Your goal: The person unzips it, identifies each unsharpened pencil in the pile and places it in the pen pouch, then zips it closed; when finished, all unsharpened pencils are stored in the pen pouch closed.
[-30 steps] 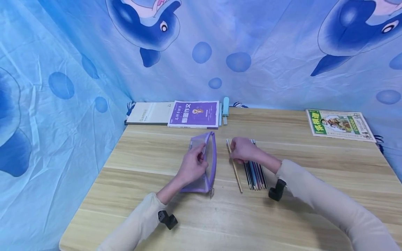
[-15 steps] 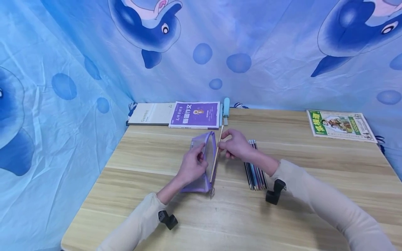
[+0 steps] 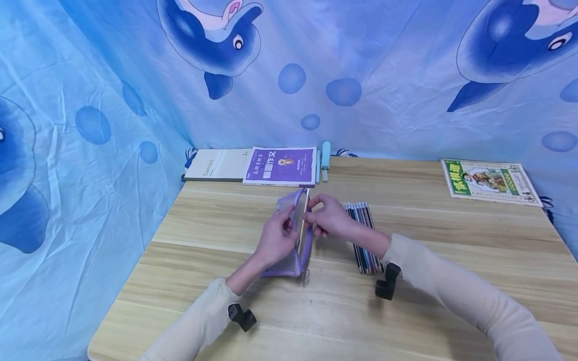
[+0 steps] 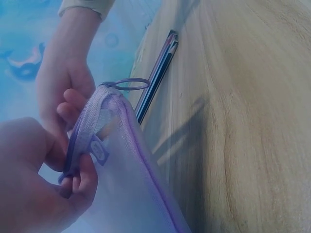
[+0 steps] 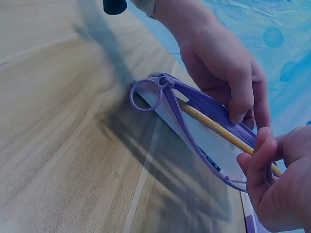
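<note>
At the far left edge of the table (image 3: 189, 296) lie a pale notebook (image 3: 217, 164) and a purple-covered book (image 3: 281, 166), with a small light-blue stapler-like object (image 3: 325, 153) just beside them; none of these is being touched.

Nearer the person, the left hand (image 3: 276, 239) grips the purple mesh pencil case (image 3: 289, 260), its fingers curled round the upper lip of the zipper opening and holding it apart; the left wrist view shows the mesh edge pinched between thumb and fingers. The case lies on the table with its ring-shaped zipper pull (image 5: 146, 94) at the near end.

The right hand (image 3: 329, 218) pinches a yellow pencil (image 5: 218, 128) between thumb and fingertips and has it partly inside the opening, lying along the zipper line. The step in hand looks to be the loading of one pencil into the case. The next move would likely call for the pencil to be slid fully under the lip and let go without snagging the mesh, while the left hand holds the mouth wide.

Just right of the hands, a row of coloured pencils (image 3: 367, 245) lies on the table, side by side and touching, apart from the case. Far right, a green picture book (image 3: 489, 180) lies flat near the table's back corner.
</note>
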The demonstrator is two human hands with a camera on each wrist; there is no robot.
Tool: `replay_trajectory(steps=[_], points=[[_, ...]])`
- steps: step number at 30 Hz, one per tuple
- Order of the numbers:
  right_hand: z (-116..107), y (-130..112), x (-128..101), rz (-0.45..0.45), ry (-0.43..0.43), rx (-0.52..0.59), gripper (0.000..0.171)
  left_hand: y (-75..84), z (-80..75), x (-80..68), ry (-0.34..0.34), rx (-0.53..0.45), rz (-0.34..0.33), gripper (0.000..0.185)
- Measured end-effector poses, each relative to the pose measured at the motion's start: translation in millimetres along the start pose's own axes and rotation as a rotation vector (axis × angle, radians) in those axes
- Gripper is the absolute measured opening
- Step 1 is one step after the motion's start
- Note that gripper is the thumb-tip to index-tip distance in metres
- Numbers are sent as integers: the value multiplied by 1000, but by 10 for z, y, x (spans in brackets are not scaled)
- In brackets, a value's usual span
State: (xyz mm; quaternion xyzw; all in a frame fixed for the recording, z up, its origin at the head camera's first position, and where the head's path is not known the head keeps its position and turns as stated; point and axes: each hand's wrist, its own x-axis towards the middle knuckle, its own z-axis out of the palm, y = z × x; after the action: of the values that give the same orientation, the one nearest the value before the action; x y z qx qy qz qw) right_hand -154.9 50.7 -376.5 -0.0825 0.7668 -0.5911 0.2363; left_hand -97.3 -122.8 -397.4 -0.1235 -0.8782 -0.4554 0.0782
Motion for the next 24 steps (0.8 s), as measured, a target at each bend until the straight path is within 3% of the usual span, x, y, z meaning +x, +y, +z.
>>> replay_trajectory(steps=[24], points=[[-3, -38, -74, -19, -44, -27, 22, -9, 35, 19, 58, -36, 47, 65]])
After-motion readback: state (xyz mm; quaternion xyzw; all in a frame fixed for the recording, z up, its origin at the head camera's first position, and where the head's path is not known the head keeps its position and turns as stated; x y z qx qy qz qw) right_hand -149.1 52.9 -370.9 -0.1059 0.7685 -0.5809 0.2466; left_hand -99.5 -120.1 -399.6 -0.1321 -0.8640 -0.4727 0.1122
